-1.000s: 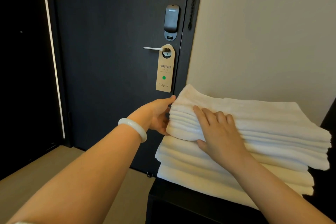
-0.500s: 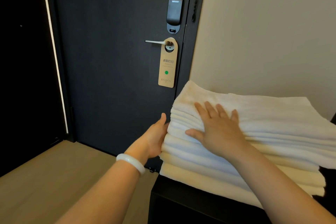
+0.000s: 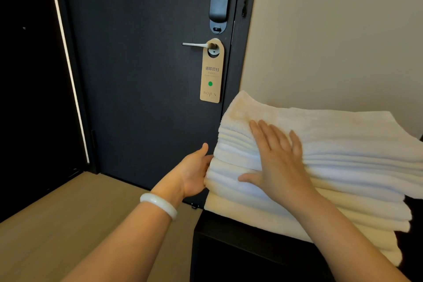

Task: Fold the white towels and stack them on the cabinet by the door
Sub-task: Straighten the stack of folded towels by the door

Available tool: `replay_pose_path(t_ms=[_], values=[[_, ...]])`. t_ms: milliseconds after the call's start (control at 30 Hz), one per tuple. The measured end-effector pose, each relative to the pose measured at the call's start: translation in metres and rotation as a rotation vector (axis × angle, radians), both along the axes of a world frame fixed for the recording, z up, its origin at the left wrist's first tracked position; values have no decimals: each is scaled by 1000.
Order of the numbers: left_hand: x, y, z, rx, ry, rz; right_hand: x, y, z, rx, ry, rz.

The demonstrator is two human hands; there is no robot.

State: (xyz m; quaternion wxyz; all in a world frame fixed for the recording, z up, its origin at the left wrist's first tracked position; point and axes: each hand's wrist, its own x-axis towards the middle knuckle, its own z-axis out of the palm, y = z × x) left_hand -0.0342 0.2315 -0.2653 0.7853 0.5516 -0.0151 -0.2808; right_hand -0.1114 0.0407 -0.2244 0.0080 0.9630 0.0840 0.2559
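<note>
A stack of several folded white towels (image 3: 338,144) lies on the black cabinet (image 3: 229,242) at the right, beside the door. My right hand (image 3: 277,155) lies flat with straight, spread fingers on the front left corner of the stack. My left hand (image 3: 194,171), with a white bangle on its wrist, presses its open palm against the left end of the stack, thumb up. Neither hand grips a towel.
The dark door (image 3: 142,71) stands just left of the cabinet, with a lever handle (image 3: 196,45), a tan hanging sign (image 3: 211,73) and an electronic lock (image 3: 219,5). A cream wall (image 3: 332,36) rises behind the towels. Beige floor (image 3: 57,224) lies at lower left.
My left hand has dropped from the upper left corner of the stack to its lower left end. My right hand spread out flatter on the stack. The view has tilted down slightly.
</note>
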Motion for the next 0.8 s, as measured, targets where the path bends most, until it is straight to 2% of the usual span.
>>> replay_pose_path(t_ms=[67, 100, 233, 300, 367, 433, 533, 567, 633, 733, 800], values=[[2, 3, 1, 51, -3, 28, -13, -15, -4, 143, -87, 108], [2, 0, 1, 52, 7, 18, -21, -25, -9, 147, -134, 103], [-7, -7, 8, 20, -39, -10, -34, -41, -33, -32, -104, -25], [-10, -7, 8, 15, -44, 12, -48, -49, -38, 18, -107, -71], [-11, -3, 3, -20, 0, 68, -74, -53, -45, 361, -166, -116], [-9, -1, -3, -22, 35, 144, -103, -61, -61, 926, -260, -247], [-14, -4, -2, 28, 44, 159, -129, -88, -80, 1909, -228, -440], [-16, -7, 1, 44, 38, 148, -134, -96, -84, 2131, -195, -445], [-20, -12, 4, 99, 10, 145, -140, -111, -87, 2374, -224, -418], [-28, -15, 8, 161, 3, 172, -146, -121, -80, 2502, -300, -277], [-34, -15, 10, 146, 20, 187, -148, -125, -76, 2566, -272, -193]])
